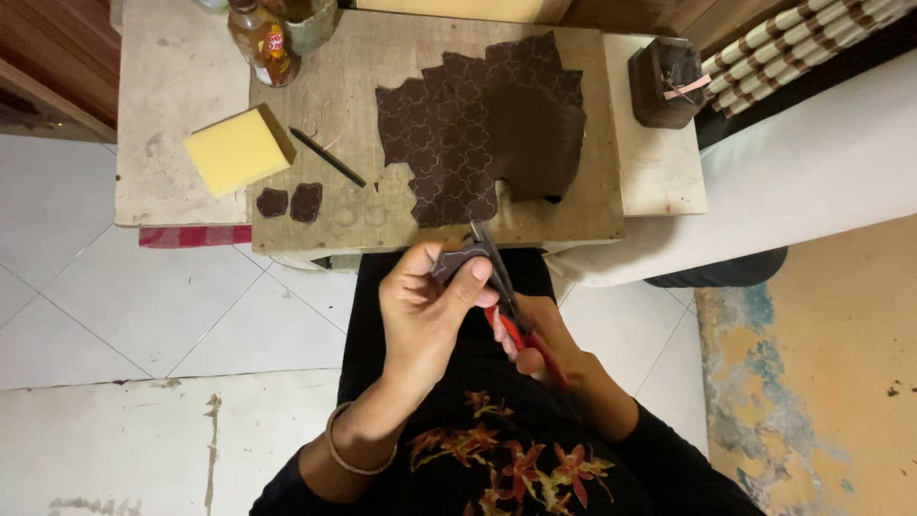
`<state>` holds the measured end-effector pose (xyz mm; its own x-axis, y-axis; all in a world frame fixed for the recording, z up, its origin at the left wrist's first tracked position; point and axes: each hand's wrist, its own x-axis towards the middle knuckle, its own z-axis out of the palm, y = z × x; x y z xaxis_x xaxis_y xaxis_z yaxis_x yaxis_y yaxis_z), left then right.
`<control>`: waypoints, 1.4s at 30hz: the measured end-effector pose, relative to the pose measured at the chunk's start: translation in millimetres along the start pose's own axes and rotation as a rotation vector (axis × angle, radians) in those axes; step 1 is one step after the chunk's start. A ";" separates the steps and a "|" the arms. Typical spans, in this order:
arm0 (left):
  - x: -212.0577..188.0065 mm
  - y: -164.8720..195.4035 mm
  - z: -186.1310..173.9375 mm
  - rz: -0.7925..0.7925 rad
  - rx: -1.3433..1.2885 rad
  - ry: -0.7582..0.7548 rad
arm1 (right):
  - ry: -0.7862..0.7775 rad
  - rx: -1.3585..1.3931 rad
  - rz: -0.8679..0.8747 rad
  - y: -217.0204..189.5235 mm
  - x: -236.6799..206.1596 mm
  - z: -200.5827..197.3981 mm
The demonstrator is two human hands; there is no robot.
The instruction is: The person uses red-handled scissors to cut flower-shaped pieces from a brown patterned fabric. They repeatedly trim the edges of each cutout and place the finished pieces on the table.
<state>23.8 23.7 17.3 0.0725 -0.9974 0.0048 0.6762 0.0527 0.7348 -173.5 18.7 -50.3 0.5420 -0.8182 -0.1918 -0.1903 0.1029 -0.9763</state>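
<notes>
My left hand [420,306] pinches a small dark brown leather piece [458,260] just below the board's front edge. My right hand [540,334] grips red-handled scissors [506,301], whose blades run up along the small piece. On the wooden board [573,205] lies a large dark brown leather sheet [482,124] with a traced quatrefoil pattern and jagged cut edges. Two small cut-out leather shapes [291,202] rest at the board's left front.
A yellow sponge block [239,150] and a dark pen [328,158] sit left of the sheet. A bottle [263,43] and a jar [310,21] stand at the back left. A dark wooden holder [666,81] is on the right, beside a white cushion [812,162].
</notes>
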 end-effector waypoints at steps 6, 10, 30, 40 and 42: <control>-0.2 3.3 -7.3 -0.007 0.090 -0.001 | -0.062 0.000 -0.068 -3.9 2.1 -6.2; 2.7 4.9 -12.5 0.016 0.277 0.011 | -0.049 -0.037 0.079 -10.8 3.6 -10.7; 13.2 20.5 -20.0 -0.076 0.415 -0.051 | -0.200 -0.096 0.008 -31.9 8.7 -35.6; 18.9 32.9 -19.8 -0.157 0.494 -0.094 | -0.151 -0.127 -0.039 -24.4 7.7 -37.2; 19.5 34.8 -20.7 -0.177 0.493 -0.100 | -0.156 -0.116 -0.051 -21.5 7.6 -38.3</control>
<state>63.9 7.1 28.9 -0.0980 -0.9900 -0.1013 0.2453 -0.1227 0.9617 -196.7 -11.4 -27.0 0.6715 -0.7225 -0.1645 -0.2474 -0.0093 -0.9689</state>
